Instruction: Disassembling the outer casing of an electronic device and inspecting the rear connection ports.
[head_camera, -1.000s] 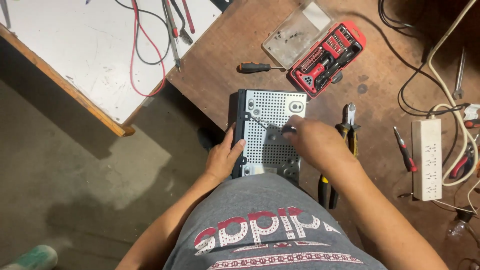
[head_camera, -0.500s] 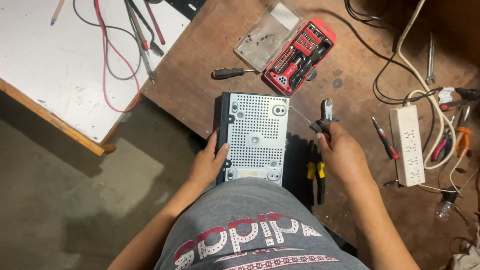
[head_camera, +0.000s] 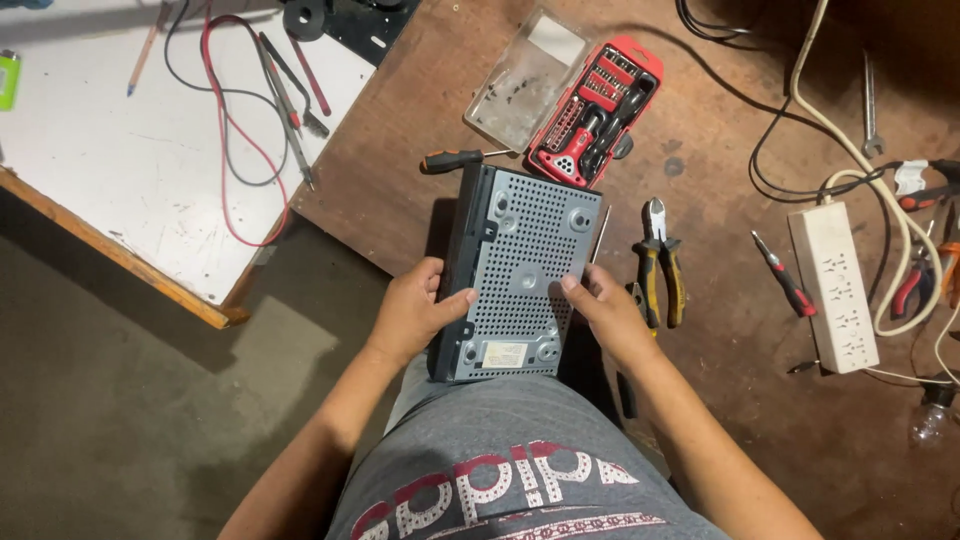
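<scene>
Gray perforated metal box gripped from both sides at the near edge of the brown counter. Left hand curled around its left edge, thumb lying across the top. Right hand pressed against the right edge, thumb on the top plate. Pliers just beside the right hand; red screwdriver set and loose screwdriver beyond the box.

Single head-worn view, straight down and close over the brown worktable, no second view.
</scene>
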